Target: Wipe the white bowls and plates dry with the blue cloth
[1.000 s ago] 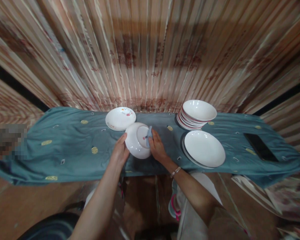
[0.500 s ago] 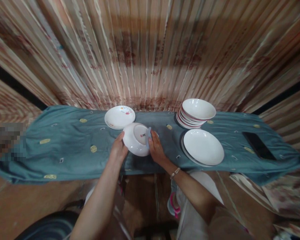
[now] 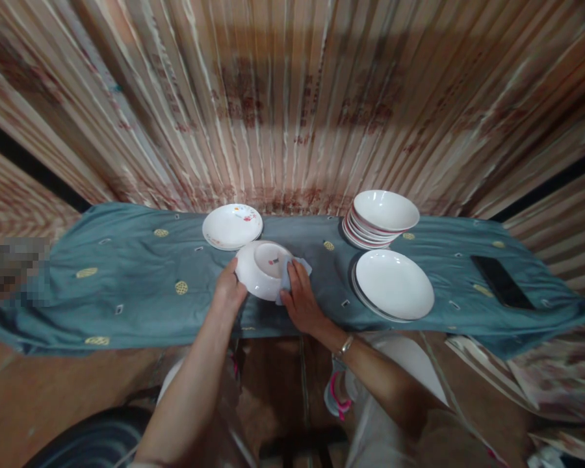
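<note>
Above the table's front half, a white bowl (image 3: 256, 272) is tilted so its underside, with a small mark on the base, faces me. My left hand (image 3: 230, 286) grips its left edge, the thumb on the outside. Against the bowl's right side my right hand (image 3: 299, 296) presses a light blue cloth (image 3: 285, 281), fingers closed over it. Just behind the bowl lie white plates with a floral pattern (image 3: 231, 225), stacked at the back.
A teal patterned cloth covers the table (image 3: 141, 305). Toward the right stand a stack of red-rimmed bowls (image 3: 385, 211), a stack of white plates (image 3: 394, 285) and a black phone (image 3: 502, 282). A pleated curtain (image 3: 292, 117) hangs behind the table.
My right hand has shifted slightly down and left across the bowl's underside with the cloth. The bowl has turned a little; my left hand keeps its hold.
</note>
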Available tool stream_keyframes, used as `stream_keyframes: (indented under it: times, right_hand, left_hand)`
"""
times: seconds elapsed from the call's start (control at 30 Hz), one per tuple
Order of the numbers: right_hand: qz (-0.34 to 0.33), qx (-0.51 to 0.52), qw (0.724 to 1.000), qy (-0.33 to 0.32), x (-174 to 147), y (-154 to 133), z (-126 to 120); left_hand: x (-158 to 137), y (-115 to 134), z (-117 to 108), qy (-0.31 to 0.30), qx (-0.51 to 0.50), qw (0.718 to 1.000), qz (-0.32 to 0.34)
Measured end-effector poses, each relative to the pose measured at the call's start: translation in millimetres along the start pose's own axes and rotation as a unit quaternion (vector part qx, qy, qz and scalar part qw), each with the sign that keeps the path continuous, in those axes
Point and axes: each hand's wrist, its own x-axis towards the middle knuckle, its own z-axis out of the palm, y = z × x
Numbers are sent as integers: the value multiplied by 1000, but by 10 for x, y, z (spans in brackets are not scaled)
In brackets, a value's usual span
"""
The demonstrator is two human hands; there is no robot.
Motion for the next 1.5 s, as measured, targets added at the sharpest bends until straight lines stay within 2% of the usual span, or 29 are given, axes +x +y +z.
stream_keyframes:
  times: [0.3,0.67,0.83,1.0,1.33,1.5]
  right_hand:
    - [-62,-72,995,-42,-4,-32,-30]
    - [-115,-165,977,-68,22,-127,-13]
    - [-138,-167,973,-77,52,-185,7]
    - [-147,-163,973,-77,92,-259,29]
    - [-168,-163,970,-65,143,-307,80]
    - [-171,-162,970,-61,170,-324,104]
  left_hand:
    - [27,-137,-121,-30,11,999,-23]
    - [-34,-143,-94,-63,1,997,-47]
    - [5,-151,-123,-49,0,998,-47]
    - [14,-130,-146,-78,2,995,-70]
    - [22,-109,-185,-97,-10,988,-119]
    - [-39,-90,-134,-74,-24,991,-109]
